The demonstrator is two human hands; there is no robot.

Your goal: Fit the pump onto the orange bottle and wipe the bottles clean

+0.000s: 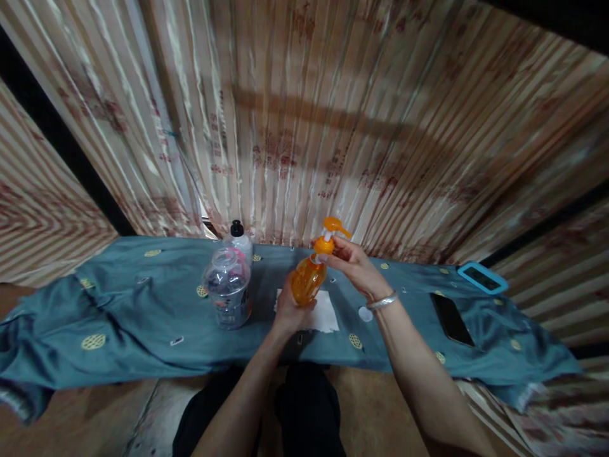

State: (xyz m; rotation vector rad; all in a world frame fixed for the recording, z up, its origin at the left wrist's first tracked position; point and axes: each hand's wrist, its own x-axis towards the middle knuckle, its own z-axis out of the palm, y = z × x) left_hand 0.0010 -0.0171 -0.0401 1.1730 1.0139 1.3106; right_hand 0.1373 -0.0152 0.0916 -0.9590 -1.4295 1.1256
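Note:
An orange pump bottle [308, 277] is lifted above the blue-green cloth [143, 304], tilted a little to the right. My left hand [291, 308] is closed around its base from below. My right hand [354, 265] is closed on the orange pump collar [325, 245], just under the pump spout. A bracelet circles my right wrist. A white paper sheet [326, 314] lies on the cloth beneath the bottle.
A clear plastic jar with a pink lid [228, 287] stands left of my hands, a white bottle with a black cap [238, 238] behind it. A small white disc [365, 313], a dark phone [451, 318] and a blue-framed device [481, 277] lie to the right. Curtains hang behind.

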